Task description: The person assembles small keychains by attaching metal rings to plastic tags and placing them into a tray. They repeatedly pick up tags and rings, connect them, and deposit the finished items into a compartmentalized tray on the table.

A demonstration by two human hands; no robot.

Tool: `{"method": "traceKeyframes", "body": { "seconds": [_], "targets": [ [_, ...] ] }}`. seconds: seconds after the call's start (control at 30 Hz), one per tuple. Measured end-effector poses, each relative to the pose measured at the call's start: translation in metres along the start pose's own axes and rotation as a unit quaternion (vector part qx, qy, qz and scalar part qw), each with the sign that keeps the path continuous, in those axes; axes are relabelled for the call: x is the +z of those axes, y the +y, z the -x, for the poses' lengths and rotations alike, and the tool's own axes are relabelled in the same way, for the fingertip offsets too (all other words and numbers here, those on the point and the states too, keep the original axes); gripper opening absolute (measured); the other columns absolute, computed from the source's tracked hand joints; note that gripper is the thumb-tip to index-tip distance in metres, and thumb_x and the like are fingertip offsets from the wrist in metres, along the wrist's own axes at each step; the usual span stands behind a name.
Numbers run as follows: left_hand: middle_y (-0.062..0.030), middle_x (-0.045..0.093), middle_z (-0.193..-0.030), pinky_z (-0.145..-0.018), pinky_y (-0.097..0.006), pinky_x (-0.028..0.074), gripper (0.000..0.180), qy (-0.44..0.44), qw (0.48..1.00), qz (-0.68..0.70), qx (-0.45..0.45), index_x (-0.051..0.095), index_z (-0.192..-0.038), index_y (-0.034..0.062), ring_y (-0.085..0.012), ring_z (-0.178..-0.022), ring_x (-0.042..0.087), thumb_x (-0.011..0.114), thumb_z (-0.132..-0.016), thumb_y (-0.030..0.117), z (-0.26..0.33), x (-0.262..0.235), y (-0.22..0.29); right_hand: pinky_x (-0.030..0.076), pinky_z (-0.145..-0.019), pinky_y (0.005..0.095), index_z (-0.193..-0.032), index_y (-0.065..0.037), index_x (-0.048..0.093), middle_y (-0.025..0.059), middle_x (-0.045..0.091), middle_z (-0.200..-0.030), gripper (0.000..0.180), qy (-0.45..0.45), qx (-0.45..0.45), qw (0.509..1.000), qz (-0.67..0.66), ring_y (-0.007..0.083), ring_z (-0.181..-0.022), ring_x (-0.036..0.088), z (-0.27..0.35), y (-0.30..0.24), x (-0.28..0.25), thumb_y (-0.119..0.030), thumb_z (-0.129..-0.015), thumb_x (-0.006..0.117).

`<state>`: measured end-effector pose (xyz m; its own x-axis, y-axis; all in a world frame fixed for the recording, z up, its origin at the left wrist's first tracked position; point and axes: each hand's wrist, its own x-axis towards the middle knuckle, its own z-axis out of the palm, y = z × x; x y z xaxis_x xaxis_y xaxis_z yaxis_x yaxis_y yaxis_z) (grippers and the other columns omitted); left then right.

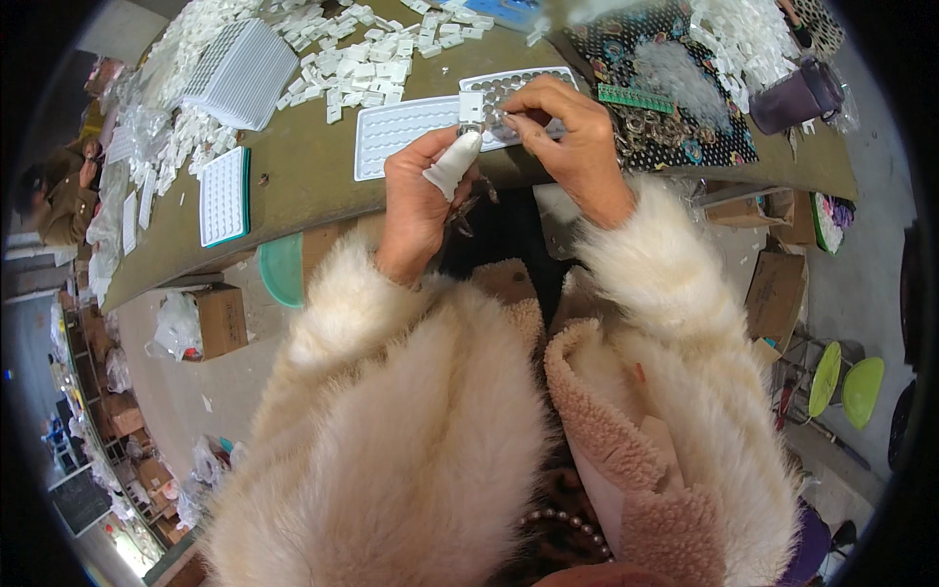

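My left hand [419, 191] holds a small white plastic piece [471, 106] upright between its fingers, and a white finger cover [453, 166] sits on the thumb. Dark metal bits [466, 213] stick out beneath the same hand. Close by on the right, my right hand [582, 137] is closed in a pinch beside the piece; what its fingertips hold is too small to name. Behind the hands lies a white tray [569, 74] with round silvery discs in its pockets. A second white pocketed tray [396, 132] adjoins it on the left.
Loose white plastic pieces [377, 61] cover the table's far side. A stack of white trays [240, 73] stands at left, near another tray [223, 196]. Metal parts [646, 129] and a green strip [636, 99] lie on patterned cloth, beside a dark cup [797, 96].
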<state>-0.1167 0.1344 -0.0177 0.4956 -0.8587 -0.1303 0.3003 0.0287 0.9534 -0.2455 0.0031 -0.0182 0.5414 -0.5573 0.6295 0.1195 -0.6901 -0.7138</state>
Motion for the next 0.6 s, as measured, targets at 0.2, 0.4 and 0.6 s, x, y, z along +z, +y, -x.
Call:
{"method": "traceKeyframes", "body": {
  "seconds": [0.2, 0.4, 0.6],
  "targets": [
    [-0.0002, 0.067, -0.077, -0.047, -0.019, 0.035, 0.018, -0.05, 0.997, -0.042, 0.033, 0.071, -0.11, 0.0001, -0.0032, -0.056, 0.049, 0.064, -0.095, 0.007, 0.003, 0.012, 0.003, 0.052, -0.066, 0.0358, -0.085, -0.003, 0.065, 0.0093, 0.064, -0.082, 0.017, 0.017, -0.128, 0.989, 0.074, 0.0292, -0.077, 0.064, -0.002, -0.014, -0.007, 0.003, -0.072, 0.073],
    [0.0012, 0.069, -0.077, -0.05, -0.018, 0.038, 0.016, -0.055, 0.994, -0.087, 0.047, 0.072, -0.109, 0.0002, -0.0018, -0.059, 0.053, 0.066, -0.095, 0.006, 0.005, 0.016, 0.004, 0.051, -0.064, 0.0376, -0.084, -0.004, 0.064, 0.0083, 0.062, -0.081, 0.016, -0.025, -0.155, 0.981, 0.113, 0.0289, -0.079, 0.063, -0.004, -0.016, -0.019, 0.0, -0.072, 0.072],
    [0.0018, 0.068, -0.076, -0.051, -0.018, 0.04, 0.015, -0.067, 0.994, -0.086, 0.031, 0.071, -0.108, -0.0004, -0.0011, -0.062, 0.055, 0.066, -0.094, 0.005, 0.007, 0.022, 0.008, 0.05, -0.063, 0.0378, -0.084, -0.005, 0.063, 0.0082, 0.061, -0.081, 0.014, -0.007, -0.197, 0.968, 0.157, 0.0284, -0.077, 0.061, 0.0, -0.021, -0.02, -0.002, -0.073, 0.071]
  ]
}}
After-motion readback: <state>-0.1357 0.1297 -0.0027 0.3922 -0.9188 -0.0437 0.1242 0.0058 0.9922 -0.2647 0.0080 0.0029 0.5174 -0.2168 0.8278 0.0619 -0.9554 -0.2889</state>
